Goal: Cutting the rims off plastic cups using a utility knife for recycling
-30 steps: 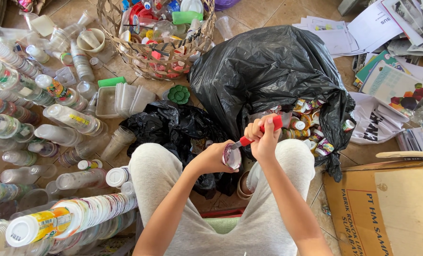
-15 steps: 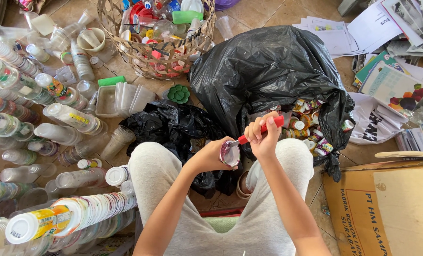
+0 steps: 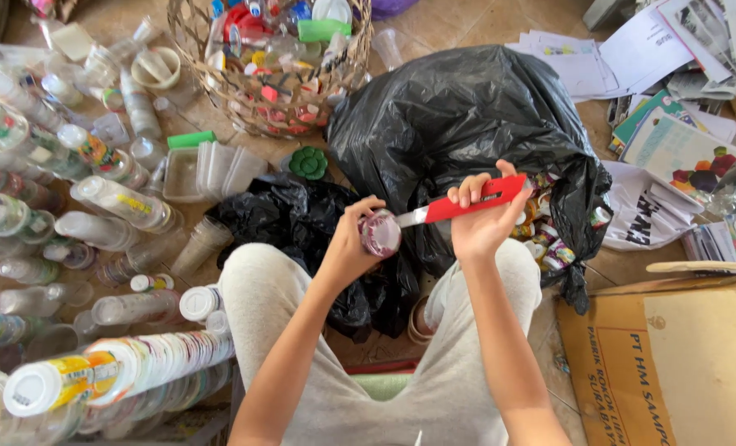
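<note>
My left hand (image 3: 347,248) grips a small clear plastic cup (image 3: 380,234), its round mouth turned toward the camera. My right hand (image 3: 479,219) holds a red-handled utility knife (image 3: 467,202), and the metal blade reaches the cup's rim. Both hands hover above my knees in light grey trousers. Right behind them stands a large black plastic bag (image 3: 467,124), torn open at the right, where several small colourful cups (image 3: 549,235) show.
A wicker basket (image 3: 211,83) full of mixed plastic pieces stands at the back. Rows of clear bottles (image 3: 62,223) and stacked cups (image 3: 137,372) lie at the left. A brown cardboard box (image 3: 673,355) sits at the right, papers and books (image 3: 673,140) behind it.
The knife has swung from nearly upright to lying sideways, blade at the cup. My left hand turned the cup's mouth toward me.
</note>
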